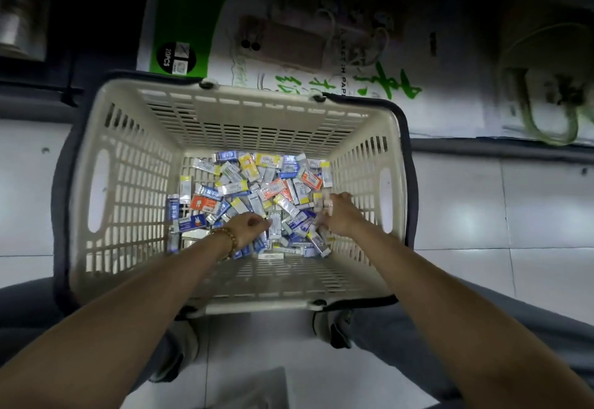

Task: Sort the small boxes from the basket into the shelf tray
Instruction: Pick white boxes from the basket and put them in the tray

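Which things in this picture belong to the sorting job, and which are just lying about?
Part of the job: basket; small boxes heaped inside it; left hand and right hand, both down among them. The shelf tray is not in view.

Just lying about: printed carton; green pack; tiled floor.
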